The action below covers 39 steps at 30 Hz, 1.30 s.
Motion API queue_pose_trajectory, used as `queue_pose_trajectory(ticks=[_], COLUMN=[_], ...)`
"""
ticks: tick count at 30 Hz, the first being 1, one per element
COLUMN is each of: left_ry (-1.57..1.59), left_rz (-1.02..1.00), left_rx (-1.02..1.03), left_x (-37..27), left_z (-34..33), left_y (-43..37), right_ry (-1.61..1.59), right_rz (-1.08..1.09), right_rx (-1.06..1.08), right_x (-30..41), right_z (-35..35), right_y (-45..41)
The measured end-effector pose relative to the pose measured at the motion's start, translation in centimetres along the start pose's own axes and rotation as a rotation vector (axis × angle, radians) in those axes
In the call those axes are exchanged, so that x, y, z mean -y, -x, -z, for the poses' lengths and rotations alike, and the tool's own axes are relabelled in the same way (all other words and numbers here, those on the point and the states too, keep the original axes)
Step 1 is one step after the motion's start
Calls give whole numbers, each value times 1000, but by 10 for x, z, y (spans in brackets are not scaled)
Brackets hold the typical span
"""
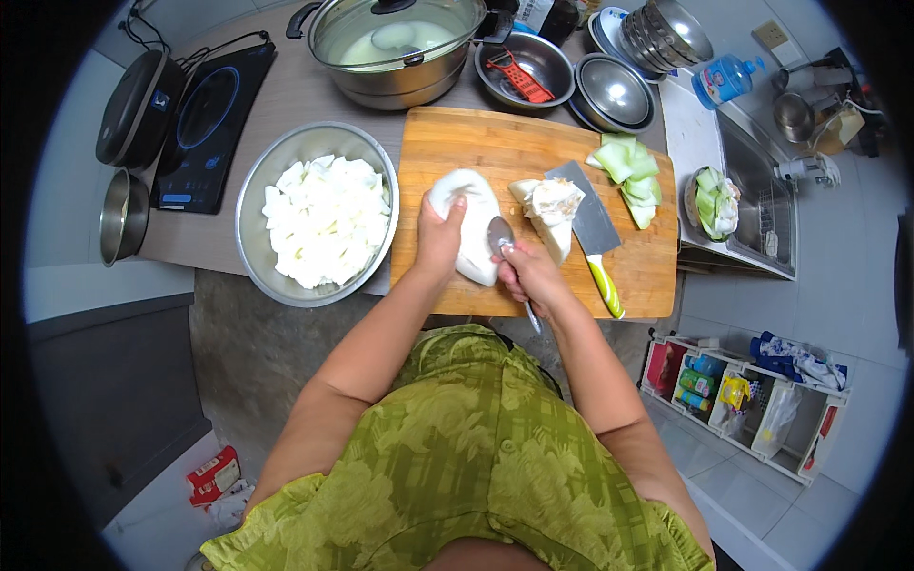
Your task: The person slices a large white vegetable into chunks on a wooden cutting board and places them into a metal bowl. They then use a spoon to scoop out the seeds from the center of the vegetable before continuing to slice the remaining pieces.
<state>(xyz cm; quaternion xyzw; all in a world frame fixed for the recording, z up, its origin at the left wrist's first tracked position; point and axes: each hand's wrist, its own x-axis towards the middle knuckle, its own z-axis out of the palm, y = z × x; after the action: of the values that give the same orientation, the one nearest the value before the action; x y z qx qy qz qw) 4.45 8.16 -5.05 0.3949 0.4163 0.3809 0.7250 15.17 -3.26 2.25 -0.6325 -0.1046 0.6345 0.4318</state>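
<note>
My left hand (pixel 440 232) grips a long peeled piece of pale melon (pixel 471 246) from its left side, thumb across the top, above the wooden cutting board (pixel 450 135). In my right hand (pixel 532 275) is a metal spoon (pixel 500 232), its bowl up against the melon's right edge and its handle sticking out below the fist. To the right lies a heap of stringy melon pith and seeds (pixel 553 200) on another white melon piece (pixel 555 239). A cleaver (pixel 589 214) with a green and white handle rests beside them. Green melon peels (pixel 628 171) are at the board's upper right.
A steel bowl (pixel 246 207) of cut white pieces stands left of the board. Behind are a lidded pot (pixel 400 82), a bowl (pixel 564 68) holding a red peeler (pixel 521 77), and stacked bowls (pixel 615 89). An induction cooker (pixel 207 135) is at left, a sink (pixel 750 185) at right.
</note>
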Motion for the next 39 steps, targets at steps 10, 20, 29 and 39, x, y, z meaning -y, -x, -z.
queue_pose_trajectory(ticks=[10, 20, 29, 39], left_ry=[-658, -1267, -816, -1262], left_rz=[12, -268, -90, -240], left_rx=[35, 89, 79, 17], left_x=[-22, -64, -59, -50], left_z=[2, -7, 16, 10], left_y=[-39, -65, -67, -39], right_ry=[319, 568, 930, 833], right_rz=[469, 613, 643, 894], right_rx=[-268, -788, -997, -621], right_x=[6, 16, -9, 51], right_z=[32, 85, 171, 111], right_y=[19, 35, -21, -9])
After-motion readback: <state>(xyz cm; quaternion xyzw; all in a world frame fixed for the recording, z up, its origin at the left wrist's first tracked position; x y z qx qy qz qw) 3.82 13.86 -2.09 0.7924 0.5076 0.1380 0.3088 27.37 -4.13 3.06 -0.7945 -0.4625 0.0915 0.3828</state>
